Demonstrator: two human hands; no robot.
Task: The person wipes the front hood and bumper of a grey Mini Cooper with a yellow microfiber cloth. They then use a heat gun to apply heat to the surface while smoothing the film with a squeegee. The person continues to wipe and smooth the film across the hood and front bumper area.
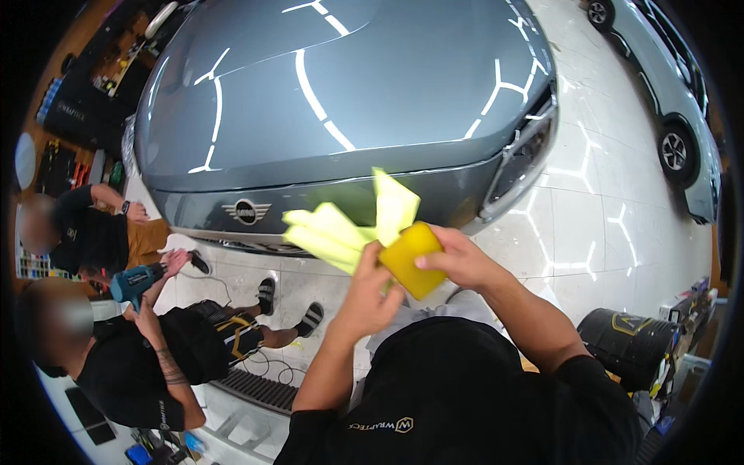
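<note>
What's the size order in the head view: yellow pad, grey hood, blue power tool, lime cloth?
1. Grey hood
2. Lime cloth
3. Yellow pad
4. Blue power tool, though it sits farther away

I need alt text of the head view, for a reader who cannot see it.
A person's right hand holds a yellow square pad and the left hand a yellow-green cloth, in front of a shiny blue-grey car. At left, another person holds a blue power tool.
</note>
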